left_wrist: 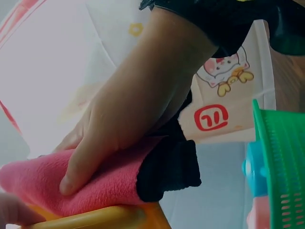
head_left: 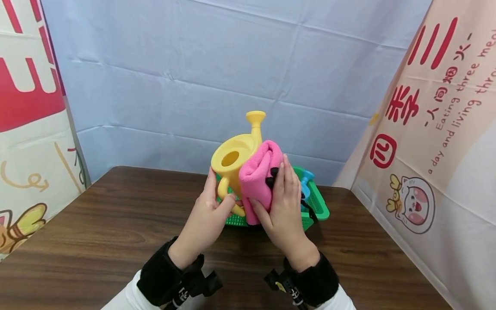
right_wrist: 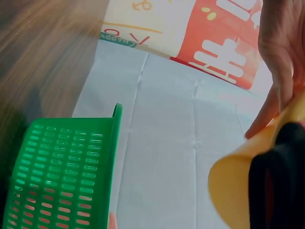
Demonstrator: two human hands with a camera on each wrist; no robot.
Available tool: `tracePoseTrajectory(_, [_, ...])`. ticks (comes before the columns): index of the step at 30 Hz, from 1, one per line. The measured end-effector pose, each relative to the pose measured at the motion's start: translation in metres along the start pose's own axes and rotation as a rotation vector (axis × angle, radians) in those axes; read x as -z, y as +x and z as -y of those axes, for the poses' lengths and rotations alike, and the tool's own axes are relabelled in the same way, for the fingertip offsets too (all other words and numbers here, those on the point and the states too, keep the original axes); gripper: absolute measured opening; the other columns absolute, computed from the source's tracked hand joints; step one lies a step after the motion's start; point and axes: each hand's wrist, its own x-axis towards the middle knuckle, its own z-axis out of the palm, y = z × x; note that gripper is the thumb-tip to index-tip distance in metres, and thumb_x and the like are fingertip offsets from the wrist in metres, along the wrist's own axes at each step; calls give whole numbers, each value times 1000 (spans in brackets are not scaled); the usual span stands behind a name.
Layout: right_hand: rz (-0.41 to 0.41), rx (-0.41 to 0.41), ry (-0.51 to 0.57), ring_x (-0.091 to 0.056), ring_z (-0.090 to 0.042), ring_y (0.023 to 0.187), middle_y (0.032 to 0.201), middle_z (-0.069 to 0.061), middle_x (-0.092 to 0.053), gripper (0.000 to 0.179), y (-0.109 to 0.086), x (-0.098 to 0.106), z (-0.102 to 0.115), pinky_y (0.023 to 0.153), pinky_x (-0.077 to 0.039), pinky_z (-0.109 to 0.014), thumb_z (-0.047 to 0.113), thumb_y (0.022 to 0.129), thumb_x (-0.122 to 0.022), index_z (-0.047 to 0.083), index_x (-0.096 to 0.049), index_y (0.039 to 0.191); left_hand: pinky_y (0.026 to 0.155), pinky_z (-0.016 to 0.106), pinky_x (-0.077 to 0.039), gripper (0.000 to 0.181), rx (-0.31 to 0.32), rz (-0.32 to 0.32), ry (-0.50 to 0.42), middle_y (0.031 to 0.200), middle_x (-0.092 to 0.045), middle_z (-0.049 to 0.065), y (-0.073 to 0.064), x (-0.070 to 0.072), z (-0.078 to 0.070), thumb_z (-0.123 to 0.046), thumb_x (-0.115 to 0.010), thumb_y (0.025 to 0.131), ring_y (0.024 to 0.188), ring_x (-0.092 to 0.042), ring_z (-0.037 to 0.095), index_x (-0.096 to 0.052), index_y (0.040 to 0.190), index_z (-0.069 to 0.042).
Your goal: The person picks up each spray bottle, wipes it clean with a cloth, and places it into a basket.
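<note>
My left hand grips a yellow toy watering can by its side and handle, thumb near the handle. The can is raised and tilted, its round top opening facing me and its spout pointing up and away. Against its right side my right hand holds a folded pink fleecy cloth with black parts, thumb in front and fingers along the right side. In the left wrist view the cloth lies over the can. Behind both stands a green slotted basket, partly hidden by them.
Inside the basket a blue toy piece shows, and a black strap hangs over its near edge. The brown wooden table runs back to a pale blue cloth backdrop. Printed cloths hang at both sides.
</note>
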Motion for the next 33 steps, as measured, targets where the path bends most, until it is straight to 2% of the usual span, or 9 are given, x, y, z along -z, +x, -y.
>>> tracePoseTrajectory(4, [-7, -88, 190, -23, -28, 134, 150, -13, -18, 85, 2, 3, -5, 104, -26, -52, 54, 92, -43, 6, -2, 149, 53, 28, -41, 77, -19, 2, 90, 128, -46, 1, -3, -3, -2, -11, -45, 95, 55, -39, 18, 6, 147, -34])
tracePoseTrajectory(6, [-23, -126, 335, -33, -25, 128, 145, -11, -29, 83, 3, 5, -9, 101, -34, -45, 50, 93, -48, 9, -4, 149, 49, 28, -39, 78, -18, 15, 144, 115, -52, 4, -3, -5, -3, -11, -47, 94, 46, -29, 18, 5, 146, -35])
tracePoseTrajectory(10, [-89, -151, 527, -53, -20, 98, 116, -9, -51, 61, 2, 11, -15, 85, -46, -28, 33, 96, -48, 7, -20, 145, 48, 27, -39, 80, -9, 47, 231, 104, -54, 2, -3, -8, -5, -12, -51, 92, 43, -32, 17, 2, 146, -37])
tracePoseTrajectory(12, [-112, -162, 558, -53, -18, 86, 103, -7, -52, 51, 1, 13, -17, 78, -46, -24, 27, 97, -45, 6, -28, 140, 49, 27, -40, 80, -8, 69, 236, 114, -54, -1, -4, -9, -6, -12, -52, 91, 45, -40, 15, 0, 146, -36])
tracePoseTrajectory(15, [-110, -186, 543, -51, -16, 83, 99, -5, -50, 47, -1, 14, -18, 75, -45, -23, 32, 98, -43, 6, -33, 136, 53, 26, -44, 79, -3, 86, 199, 138, -41, -7, -4, -10, -6, -12, -52, 92, 60, -58, 13, 0, 148, -32])
tracePoseTrajectory(18, [-78, -195, 512, -50, -19, 93, 111, -4, -48, 54, 1, 13, -16, 80, -45, -26, 42, 97, -43, 12, -29, 140, 60, 26, -47, 78, 9, 81, 139, 144, -34, -7, -3, -9, -5, -12, -51, 92, 83, -65, 14, 0, 148, -30])
tracePoseTrajectory(25, [-10, -69, 204, -18, -28, 136, 152, -11, -12, 82, 4, 10, -4, 106, -21, -51, 57, 94, -36, 11, 3, 150, 59, 27, -48, 76, 25, 52, 30, 148, -26, -4, -2, -7, -4, -15, -50, 96, 58, -48, 17, 4, 148, -31])
tracePoseTrajectory(29, [12, 13, 68, -9, -34, 138, 154, -15, -2, 79, 1, 5, 4, 107, -16, -56, 54, 96, -34, 14, 8, 149, 64, 29, -49, 76, 20, 25, 12, 146, -28, -3, -1, -4, -3, -15, -48, 97, 75, -55, 17, 5, 148, -30])
tracePoseTrajectory(33, [-14, 3, 52, -12, -34, 137, 153, -15, -6, 80, 1, 3, 6, 106, -19, -56, 53, 95, -37, 12, 5, 150, 63, 29, -49, 77, 20, 12, 35, 145, -29, -3, -1, -5, -2, -12, -48, 95, 76, -53, 18, 5, 149, -29])
